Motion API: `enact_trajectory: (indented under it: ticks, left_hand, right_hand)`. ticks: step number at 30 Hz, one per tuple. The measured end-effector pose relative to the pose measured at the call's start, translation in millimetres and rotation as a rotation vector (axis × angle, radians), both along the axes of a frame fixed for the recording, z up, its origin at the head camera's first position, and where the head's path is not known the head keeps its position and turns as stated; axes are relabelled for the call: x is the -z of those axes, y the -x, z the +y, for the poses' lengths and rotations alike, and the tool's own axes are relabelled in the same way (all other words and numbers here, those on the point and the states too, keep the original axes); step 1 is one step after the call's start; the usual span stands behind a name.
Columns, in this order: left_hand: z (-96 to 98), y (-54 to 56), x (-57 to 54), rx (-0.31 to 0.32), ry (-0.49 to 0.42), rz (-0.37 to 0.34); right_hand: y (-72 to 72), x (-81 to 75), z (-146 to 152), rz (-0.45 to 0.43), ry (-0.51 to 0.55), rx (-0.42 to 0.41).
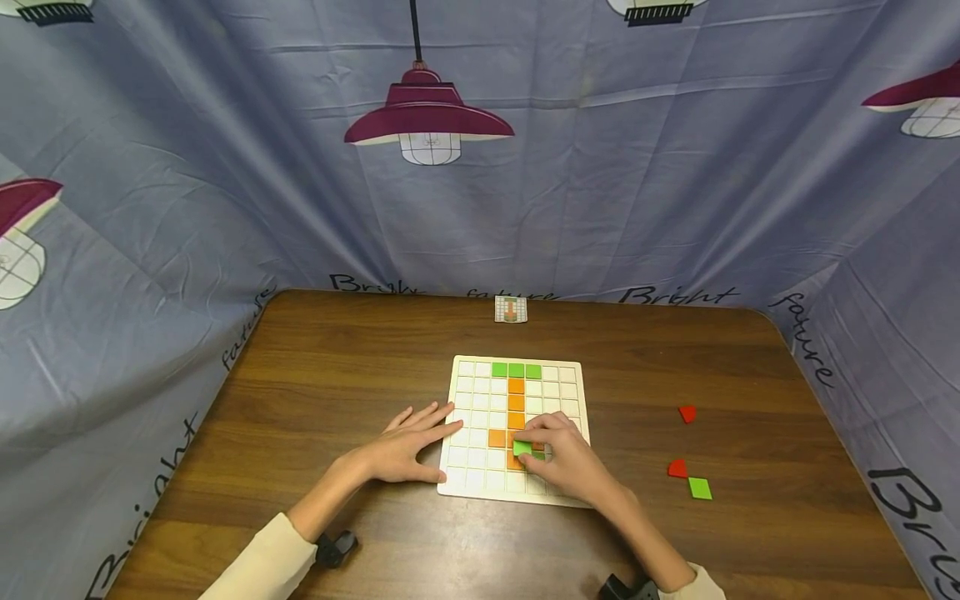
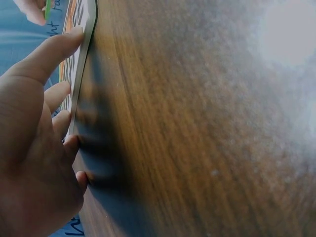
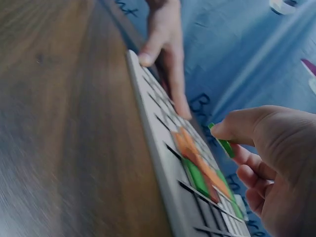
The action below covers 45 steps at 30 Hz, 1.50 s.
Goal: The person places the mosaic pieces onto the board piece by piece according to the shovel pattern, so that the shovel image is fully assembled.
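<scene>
My left hand lies at the left edge of a pale gridded puzzle board, fingers spread and straight, with fingertips at the rim. My right hand pinches a green square tile between thumb and fingers, held above the lower middle of the board. In the right wrist view that tile is apart from the board surface. A row of green tiles sits near the board's top, with a column of orange tiles below it. Another orange tile lies left of the column. My right hand partly hides pieces under it.
A small pattern card lies at the table's back edge. Right of the board are two red pieces and a loose green tile. The brown wooden table is bordered by a printed blue curtain.
</scene>
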<state>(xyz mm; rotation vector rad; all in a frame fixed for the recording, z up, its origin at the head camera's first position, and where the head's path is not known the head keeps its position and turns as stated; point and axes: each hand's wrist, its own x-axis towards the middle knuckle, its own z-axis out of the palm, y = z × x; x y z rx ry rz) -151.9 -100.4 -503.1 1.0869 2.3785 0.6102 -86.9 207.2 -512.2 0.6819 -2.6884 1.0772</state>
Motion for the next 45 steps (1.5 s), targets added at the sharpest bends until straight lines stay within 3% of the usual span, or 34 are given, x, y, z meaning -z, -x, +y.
enact_trajectory:
  ticks: [16,26,45]
  left_hand:
    - [-0.1,-0.1,-0.2,-0.003,0.002,0.002]
    - [-0.7,-0.2,-0.5,-0.001,-0.006,-0.001]
    - [-0.9,0.5,0.9,0.000,-0.008,-0.001]
  right_hand:
    - [-3.4,9.7,-31,-0.044,-0.127,-0.019]
    - [-1.2,11.4,-35,-0.014,-0.128,-0.032]
    - [-0.2,10.6,-36,-0.048,-0.110,-0.041]
